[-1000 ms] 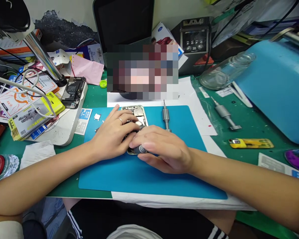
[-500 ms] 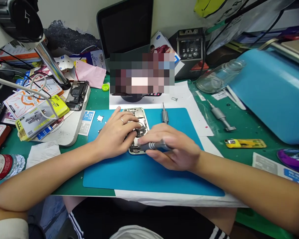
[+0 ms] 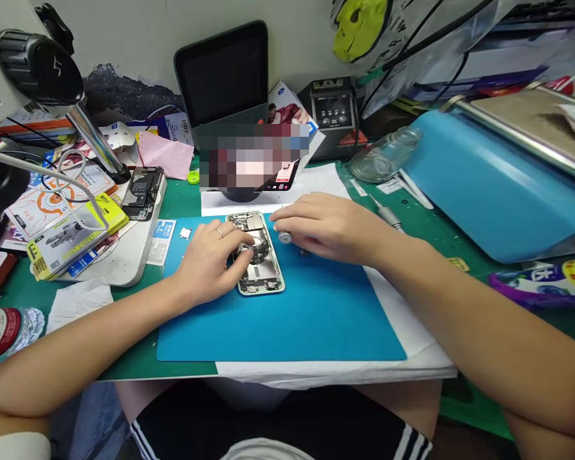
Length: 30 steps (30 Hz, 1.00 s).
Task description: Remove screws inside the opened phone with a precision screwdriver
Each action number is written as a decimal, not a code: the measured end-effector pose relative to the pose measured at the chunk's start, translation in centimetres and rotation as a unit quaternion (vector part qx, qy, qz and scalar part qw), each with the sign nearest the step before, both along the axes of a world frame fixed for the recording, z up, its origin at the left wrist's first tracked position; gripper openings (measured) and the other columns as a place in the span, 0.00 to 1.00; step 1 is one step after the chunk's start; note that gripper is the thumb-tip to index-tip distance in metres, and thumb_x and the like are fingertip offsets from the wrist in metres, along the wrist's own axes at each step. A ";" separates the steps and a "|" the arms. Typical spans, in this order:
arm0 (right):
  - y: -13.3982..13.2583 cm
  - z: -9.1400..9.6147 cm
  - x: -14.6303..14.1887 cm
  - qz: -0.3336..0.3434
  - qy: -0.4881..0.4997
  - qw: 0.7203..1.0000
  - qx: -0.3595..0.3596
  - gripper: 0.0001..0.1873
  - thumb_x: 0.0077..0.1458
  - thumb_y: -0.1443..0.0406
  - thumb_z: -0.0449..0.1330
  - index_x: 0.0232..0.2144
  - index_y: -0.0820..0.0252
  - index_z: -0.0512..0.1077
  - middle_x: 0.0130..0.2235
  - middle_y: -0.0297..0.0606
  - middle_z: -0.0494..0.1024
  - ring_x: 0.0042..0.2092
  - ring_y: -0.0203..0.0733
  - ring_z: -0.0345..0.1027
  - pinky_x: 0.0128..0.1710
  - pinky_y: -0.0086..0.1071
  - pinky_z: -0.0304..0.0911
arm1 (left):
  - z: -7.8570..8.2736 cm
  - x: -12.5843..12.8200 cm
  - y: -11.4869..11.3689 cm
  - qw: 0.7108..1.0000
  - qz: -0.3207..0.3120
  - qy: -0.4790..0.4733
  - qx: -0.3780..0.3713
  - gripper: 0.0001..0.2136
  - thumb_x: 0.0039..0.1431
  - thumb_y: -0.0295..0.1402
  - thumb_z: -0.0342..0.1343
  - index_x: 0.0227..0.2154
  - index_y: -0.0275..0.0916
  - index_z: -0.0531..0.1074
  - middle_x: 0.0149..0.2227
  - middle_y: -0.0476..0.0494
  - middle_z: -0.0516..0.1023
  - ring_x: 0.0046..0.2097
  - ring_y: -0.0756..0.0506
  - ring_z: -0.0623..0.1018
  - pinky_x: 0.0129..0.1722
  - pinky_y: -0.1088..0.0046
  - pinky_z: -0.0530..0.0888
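Observation:
An opened phone (image 3: 261, 271) with its insides showing lies on a blue mat (image 3: 292, 319). My left hand (image 3: 211, 255), a ring on one finger, rests on the phone's left side with curled fingertips pressing on the parts inside. My right hand (image 3: 323, 227) hovers low over the mat's far edge, just right of the phone's top. Its fingers are closed together over a silver screwdriver (image 3: 284, 237), of which only the round end shows.
A second screwdriver (image 3: 388, 216) and a glass bottle (image 3: 383, 156) lie to the right, beside a blue machine (image 3: 483, 185). Another opened phone (image 3: 141, 185), a yellow box (image 3: 71, 233) and a microscope arm (image 3: 96, 137) crowd the left. A dark screen (image 3: 220, 76) stands behind.
My right hand has lifted off the lower part of the phone and moved up and to the right with the screwdriver. My left hand stays on the phone. The view has tilted.

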State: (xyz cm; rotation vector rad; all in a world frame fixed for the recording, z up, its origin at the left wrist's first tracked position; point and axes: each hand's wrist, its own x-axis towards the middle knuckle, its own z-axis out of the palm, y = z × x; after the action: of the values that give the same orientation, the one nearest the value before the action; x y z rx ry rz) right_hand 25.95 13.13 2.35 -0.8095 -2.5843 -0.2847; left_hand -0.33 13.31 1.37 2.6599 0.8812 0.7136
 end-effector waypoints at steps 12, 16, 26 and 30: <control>0.3 -1.2 0.3 -0.011 -0.068 0.995 -0.065 0.13 0.61 0.72 0.52 0.43 0.64 0.75 0.51 0.49 0.78 0.48 0.50 0.74 0.47 0.42 0.72 | 0.0 0.1 0.0 1.000 -0.018 0.003 0.000 0.06 0.67 0.32 0.51 0.39 0.40 0.73 0.35 0.47 0.78 0.38 0.44 0.70 0.36 0.64 0.60; -0.1 -0.8 0.2 -0.064 -0.051 0.995 -0.064 0.14 0.65 0.68 0.50 0.42 0.62 0.75 0.48 0.48 0.78 0.47 0.48 0.74 0.43 0.38 0.69 | 0.0 0.1 0.0 1.000 -0.018 0.007 0.001 0.06 0.68 0.32 0.51 0.39 0.40 0.73 0.35 0.47 0.78 0.38 0.44 0.71 0.37 0.65 0.59; -0.6 0.5 -0.5 -0.369 -0.105 0.889 -0.251 0.18 0.64 0.57 0.50 0.49 0.57 0.71 0.31 0.40 0.81 0.30 0.46 0.70 0.27 0.32 0.46 | -0.1 0.1 0.0 1.000 -0.017 0.007 -0.008 0.06 0.67 0.31 0.52 0.39 0.40 0.73 0.36 0.48 0.78 0.38 0.45 0.70 0.37 0.65 0.59; -0.7 0.8 -0.8 -0.364 -0.054 0.889 -0.273 0.14 0.56 0.63 0.52 0.39 0.54 0.77 0.28 0.36 0.80 0.29 0.43 0.69 0.28 0.32 0.50 | -0.2 0.1 0.0 1.000 -0.015 -0.005 -0.007 0.05 0.67 0.31 0.52 0.38 0.41 0.73 0.35 0.48 0.78 0.38 0.45 0.70 0.37 0.65 0.59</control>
State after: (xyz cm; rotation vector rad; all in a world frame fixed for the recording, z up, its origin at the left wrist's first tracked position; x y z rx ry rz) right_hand 25.19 12.47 3.16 -2.0107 -2.3557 0.2205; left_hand -0.25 13.29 1.21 2.6493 0.8394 0.7118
